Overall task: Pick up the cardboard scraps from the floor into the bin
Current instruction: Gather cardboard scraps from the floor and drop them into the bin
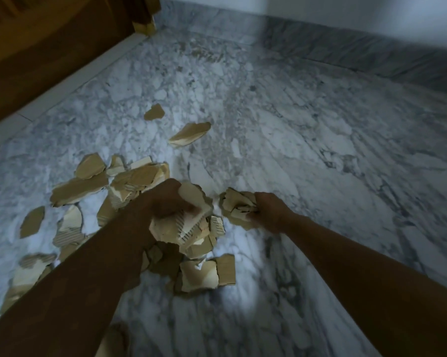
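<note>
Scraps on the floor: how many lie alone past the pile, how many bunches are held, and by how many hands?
Hands: 2, left hand, right hand
Held bunches: 2, left bunch, right bunch
Lone scraps past the pile: 2
Total: 6
Pile too jumbled to count.

Grey-veined marble floor (307, 124), matching skirting (358, 55) (dim light), brown wooden door (49, 47).
</note>
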